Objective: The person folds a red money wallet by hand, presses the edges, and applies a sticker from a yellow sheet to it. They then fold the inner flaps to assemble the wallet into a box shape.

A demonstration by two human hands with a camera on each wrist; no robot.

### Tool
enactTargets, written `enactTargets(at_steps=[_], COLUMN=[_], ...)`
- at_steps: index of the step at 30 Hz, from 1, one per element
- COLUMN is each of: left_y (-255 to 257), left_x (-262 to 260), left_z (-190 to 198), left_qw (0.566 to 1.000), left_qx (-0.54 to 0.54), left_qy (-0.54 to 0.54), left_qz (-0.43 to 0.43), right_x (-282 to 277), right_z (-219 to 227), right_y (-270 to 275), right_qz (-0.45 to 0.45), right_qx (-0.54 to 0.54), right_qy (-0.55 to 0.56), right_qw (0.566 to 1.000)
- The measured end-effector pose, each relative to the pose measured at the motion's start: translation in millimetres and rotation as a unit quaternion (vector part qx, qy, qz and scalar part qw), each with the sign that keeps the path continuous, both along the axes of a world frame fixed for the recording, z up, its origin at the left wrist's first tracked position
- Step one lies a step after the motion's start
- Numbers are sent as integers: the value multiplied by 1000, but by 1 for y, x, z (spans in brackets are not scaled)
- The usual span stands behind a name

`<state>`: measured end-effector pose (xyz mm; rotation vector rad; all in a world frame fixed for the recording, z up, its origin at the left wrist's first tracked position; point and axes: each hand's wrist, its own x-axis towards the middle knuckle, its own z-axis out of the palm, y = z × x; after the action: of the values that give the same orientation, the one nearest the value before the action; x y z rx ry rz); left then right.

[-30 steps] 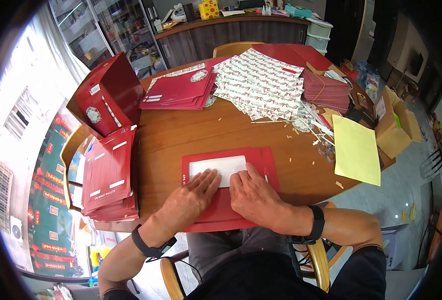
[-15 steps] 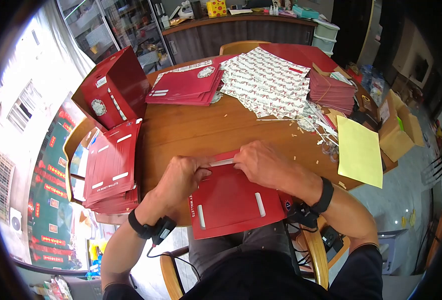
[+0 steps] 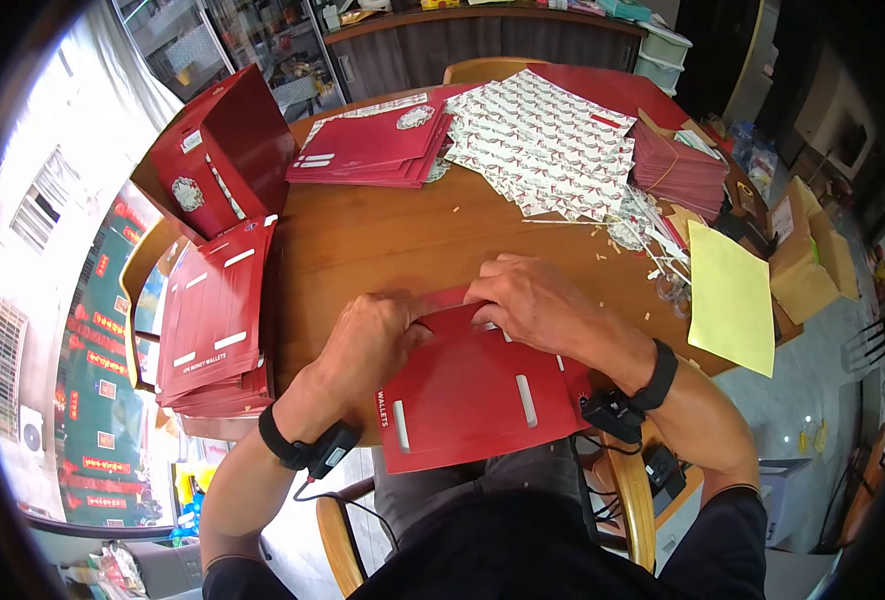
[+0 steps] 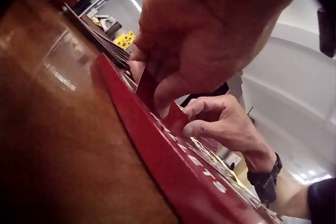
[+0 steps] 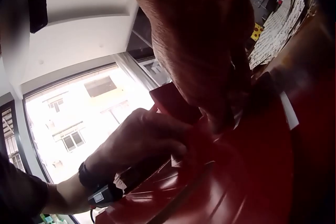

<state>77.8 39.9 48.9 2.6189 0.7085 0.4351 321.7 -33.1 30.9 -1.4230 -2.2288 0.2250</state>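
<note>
A red cardboard sheet [image 3: 463, 400], lettered "WALLETS" along its left edge and carrying white slots, lies at the table's near edge, its near end over the person's lap. At its far end the left hand [image 3: 375, 328] pinches a raised red flap [image 4: 178, 120] between thumb and fingers. The right hand [image 3: 535, 308] pinches the same flap a short way to the right, as the left wrist view shows. Both thumbs face the person. In the right wrist view the left hand [image 5: 144, 140] bends over the flap's other part; the fingertips are partly hidden.
To the left are a pile of red sheets [image 3: 213, 330] and a large red box [image 3: 218, 150]. Farther back lie red folders [image 3: 363, 150], patterned paper [image 3: 543, 145] and banded red cards [image 3: 678, 170]. At right are a yellow sheet [image 3: 731, 300], scraps and a cardboard box [image 3: 811, 240].
The hands have gone from lying over the white panel to pinching the flap at the sheet's far end. The white panel is now out of sight, and slots show on the near part.
</note>
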Motion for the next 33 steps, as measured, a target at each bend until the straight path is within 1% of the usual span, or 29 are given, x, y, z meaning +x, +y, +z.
enactTargets(at_steps=[2,6,8,13,16,18,19,20,21,22,23,24,26,27,29,30,32,33], left_y=[2,1,-1,-8,-13,-19,-23,-28,-32,-35,-38,-40,-44,-45,-48,-49,-52,-54], left_x=[-2,-4,-5,-8,-13,-17,-18,-19,-20,-21,-21,-22,-24,-24,-25,-26,-27,-26], left_z=[-4,-6,-4,-2,-3,-2,-1,1,1,-3,-8,-11,-11,-11,-13,-14,-15,-16], left_qw=[1000,999,998,997,994,984,984,979,974,974,964,953,951,950,942,935,931,928], left_qx=[16,45,49,74,94,146,145,158,171,171,219,266,268,269,288,307,315,322], left_qy=[2,-2,3,13,38,77,77,105,134,134,133,131,138,144,150,157,164,171], left_qz=[-9,-26,-28,-32,-44,-70,-70,-67,-65,-65,-66,-67,-69,-72,-79,-83,-82,-80], right_x=[0,-1,-2,-5,-5,-7,-9,-11,-13,-14,-16,-18,-23,-25,-28,-31,-37,-39], right_z=[-2,-2,-4,-9,-13,-12,-8,-7,-8,-10,-12,-13,-17,-17,-17,-14,-6,-8], right_y=[0,-3,-4,-7,-10,-15,-20,-24,-26,-29,-32,-35,-41,-43,-49,-52,-60,-63], right_qz=[-6,-12,-10,-18,-14,-12,-10,-8,-8,-5,-2,-2,-4,-5,-12,-12,-18,-17], right_qx=[4,9,42,70,96,116,128,141,141,152,163,163,176,177,162,162,93,93], right_qy=[-15,0,-7,-14,-27,-38,-65,-91,-91,-113,-135,-135,-188,-188,-250,-250,-328,-328], right_qw=[1000,1000,999,997,995,992,990,986,986,982,977,977,966,966,954,954,940,940])
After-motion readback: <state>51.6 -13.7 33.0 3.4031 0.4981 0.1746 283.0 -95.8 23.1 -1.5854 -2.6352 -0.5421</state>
